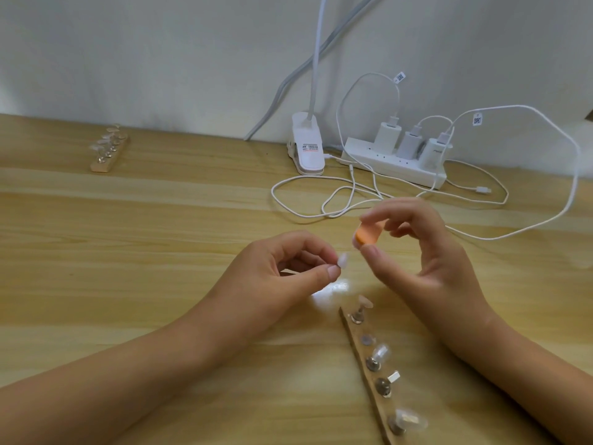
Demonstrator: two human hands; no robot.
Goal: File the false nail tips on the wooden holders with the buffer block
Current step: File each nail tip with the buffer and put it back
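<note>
Pale wooden table (160, 220) runs back to a white wall, where a power strip (393, 162) sits among white cables. Above the near wooden holder (369, 361), the left hand (272, 268) pinches a clear nail tip (343, 261) just beside the orange buffer block (463, 235), pinched by the right hand (426, 252). A second holder (109, 152) lies far left.

Matt wooden table (160, 220); glossy, seemingly plastic nail tip (439, 261).

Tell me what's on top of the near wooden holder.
Four metal pegs, three carrying nail tips; one seat is empty. The holder runs out of frame at its near end.
</note>
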